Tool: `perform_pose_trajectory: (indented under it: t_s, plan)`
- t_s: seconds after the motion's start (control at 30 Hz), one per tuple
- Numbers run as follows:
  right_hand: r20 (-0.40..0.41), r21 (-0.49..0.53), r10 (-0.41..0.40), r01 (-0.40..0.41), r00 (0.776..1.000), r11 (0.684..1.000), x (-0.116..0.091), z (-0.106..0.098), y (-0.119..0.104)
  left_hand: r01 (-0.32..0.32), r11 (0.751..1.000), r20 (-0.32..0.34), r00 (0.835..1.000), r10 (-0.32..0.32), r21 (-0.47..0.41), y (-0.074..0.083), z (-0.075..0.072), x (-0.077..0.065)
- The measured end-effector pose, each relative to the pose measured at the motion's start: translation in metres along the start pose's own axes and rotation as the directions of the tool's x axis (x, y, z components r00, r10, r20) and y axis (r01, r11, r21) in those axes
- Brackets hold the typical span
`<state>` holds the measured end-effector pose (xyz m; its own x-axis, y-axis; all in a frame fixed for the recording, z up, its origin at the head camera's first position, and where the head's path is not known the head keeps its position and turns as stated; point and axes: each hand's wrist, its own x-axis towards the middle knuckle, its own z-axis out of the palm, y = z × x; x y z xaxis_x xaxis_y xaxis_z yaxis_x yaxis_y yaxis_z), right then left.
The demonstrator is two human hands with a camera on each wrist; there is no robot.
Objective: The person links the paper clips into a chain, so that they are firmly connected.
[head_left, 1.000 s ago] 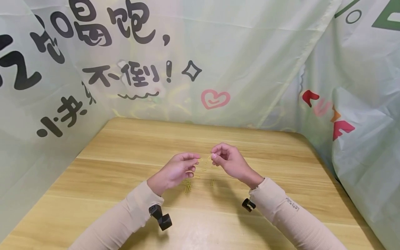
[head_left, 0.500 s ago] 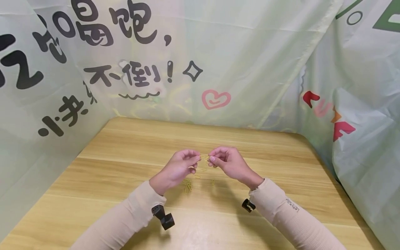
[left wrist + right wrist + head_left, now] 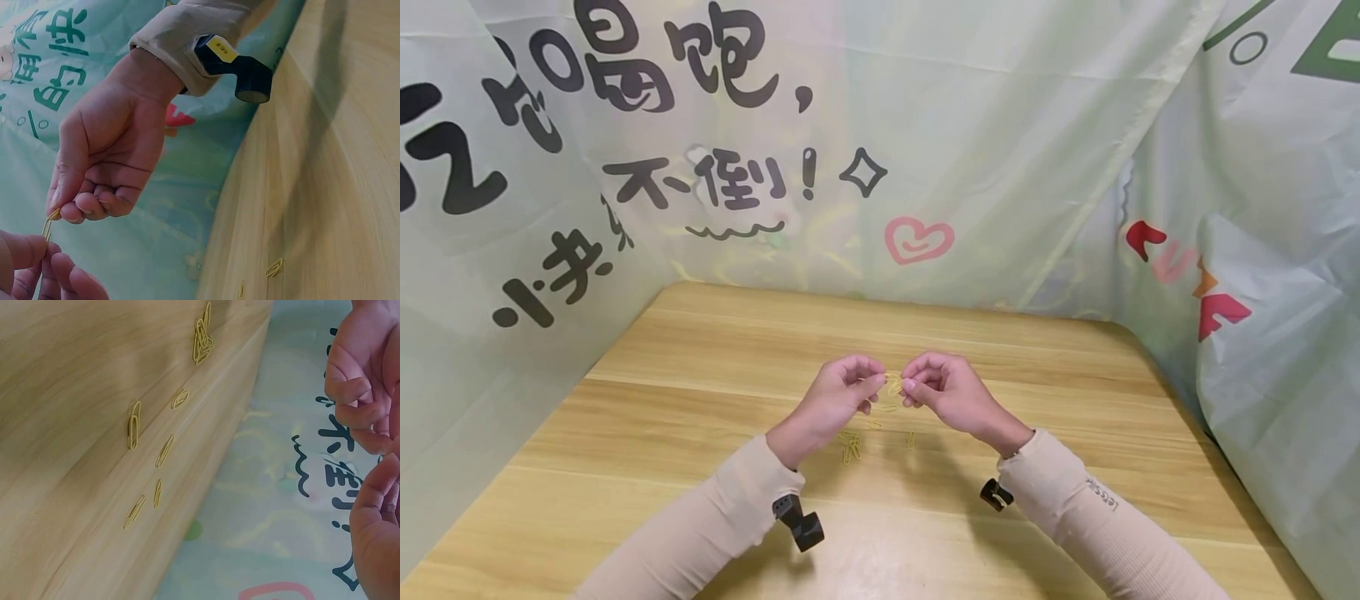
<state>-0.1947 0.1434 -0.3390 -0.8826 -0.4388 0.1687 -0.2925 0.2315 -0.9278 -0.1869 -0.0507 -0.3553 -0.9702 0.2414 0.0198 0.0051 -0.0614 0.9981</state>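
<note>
Room over wooden tabletop (image 3: 722, 333) to either side, slim gap between left hand (image 3: 833, 397) and right hand (image 3: 958, 393) blocked by held paper clips (image 3: 894, 384), low clip pile (image 3: 851, 447) underneath, hanging fabric (image 3: 1000, 125) walling far side.

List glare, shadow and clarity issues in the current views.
Head: glare on the near tabletop, soft shadows on it, held paper clips too small for detail; left wrist: dimmer overall, a long dark shadow crossing the tabletop; right wrist: muted light, though the loose paper clips read clearly.
</note>
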Motion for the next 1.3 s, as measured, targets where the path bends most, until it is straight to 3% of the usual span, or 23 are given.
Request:
perform_pose_trajectory:
  t_s: [0.27, 0.77, 1.07, 1.3]
  plan:
    - [0.001, 0.006, 0.024, -0.024, 1.0, 1.0, 0.0006, 0.0, 0.0007, -0.002, 1.0, 0.013, 1.0, 0.002, 0.026, -0.0003, 0.0, -0.0008]
    - [0.049, 0.16, 0.093, -0.1, 0.994, 0.982, 0.001, -0.0043, -0.0001, -0.129, 0.977, 0.02, 0.992, 0.127, 0.167, -0.0029, -0.0022, -0.0032]
    - [0.006, 0.171, 0.117, -0.116, 0.993, 0.978, 0.0011, -0.0044, 0.0001, -0.185, 0.958, 0.017, 0.982, 0.186, 0.22, -0.0046, -0.0037, -0.0044]
    - [-0.074, 0.165, 0.111, -0.097, 0.991, 0.981, 0.0008, -0.0007, -0.0005, -0.225, 0.939, 0.02, 0.973, 0.228, 0.26, -0.0064, -0.0042, -0.0065]
